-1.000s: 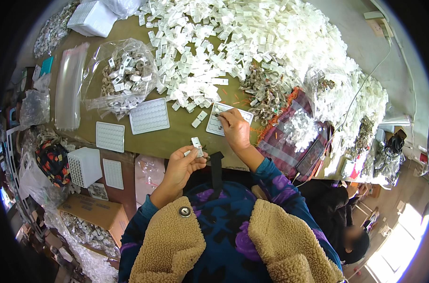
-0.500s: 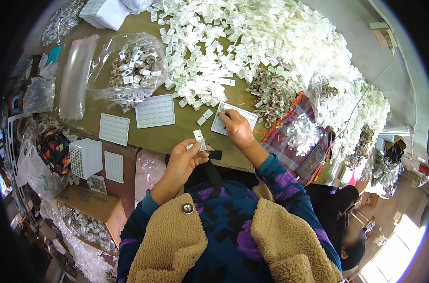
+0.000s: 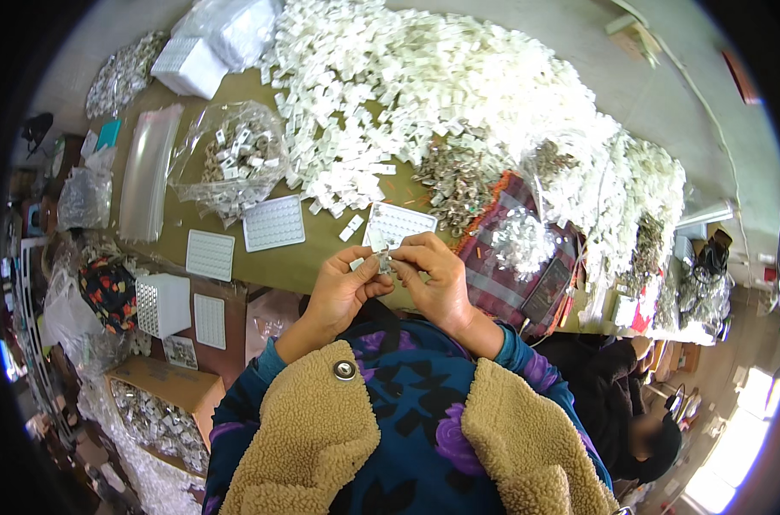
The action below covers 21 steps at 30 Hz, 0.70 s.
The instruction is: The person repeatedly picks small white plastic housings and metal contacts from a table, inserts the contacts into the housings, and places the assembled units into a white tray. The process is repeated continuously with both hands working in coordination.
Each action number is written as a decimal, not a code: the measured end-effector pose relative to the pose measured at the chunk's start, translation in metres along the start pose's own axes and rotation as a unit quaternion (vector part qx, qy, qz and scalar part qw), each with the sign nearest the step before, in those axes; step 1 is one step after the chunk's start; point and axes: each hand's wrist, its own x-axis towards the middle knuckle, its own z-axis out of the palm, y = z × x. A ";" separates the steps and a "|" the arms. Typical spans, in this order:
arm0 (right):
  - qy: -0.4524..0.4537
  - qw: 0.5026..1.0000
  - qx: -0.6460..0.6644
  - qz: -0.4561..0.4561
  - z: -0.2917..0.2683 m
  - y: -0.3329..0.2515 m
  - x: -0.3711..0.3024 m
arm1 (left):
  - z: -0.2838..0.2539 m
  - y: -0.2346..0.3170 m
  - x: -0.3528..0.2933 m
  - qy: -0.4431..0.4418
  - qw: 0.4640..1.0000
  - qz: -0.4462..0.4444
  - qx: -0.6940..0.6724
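My left hand (image 3: 340, 290) is closed in a pinch on a small white plastic piece (image 3: 379, 243), held in front of my chest. From the other side, my right hand (image 3: 435, 276) meets it with thumb and fingers pressed together. What the right fingertips pinch is too small to make out. Just beyond the hands lies a white tray (image 3: 405, 220) with rows of small pockets, its near part covered by my fingers. A couple of loose white pieces (image 3: 350, 227) rest left of that tray.
A big heap of white plastic pieces (image 3: 459, 73) covers the far table. Metal parts (image 3: 459, 184) are piled beside a plaid cloth (image 3: 501, 257). Leftward are a second pocketed tray (image 3: 274, 223), a clear bag (image 3: 274, 163) and clear sleeves (image 3: 150, 176). Another person (image 3: 609, 386) sits at right.
My right hand has left the tray and come back toward me, joining the left hand at the white piece. The view has shifted slightly.
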 end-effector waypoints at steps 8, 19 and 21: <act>0.024 0.994 -0.051 -0.091 -0.034 -0.021 -0.017 | 0.039 -0.005 -0.002 -0.041 0.999 -0.016 0.026; 0.069 0.943 -0.100 -0.311 -0.044 -0.024 -0.010 | 0.060 0.000 -0.012 -0.062 0.997 0.024 0.040; 0.056 0.918 -0.173 -0.351 -0.043 -0.018 -0.010 | 0.059 0.000 -0.013 -0.035 0.997 0.030 0.060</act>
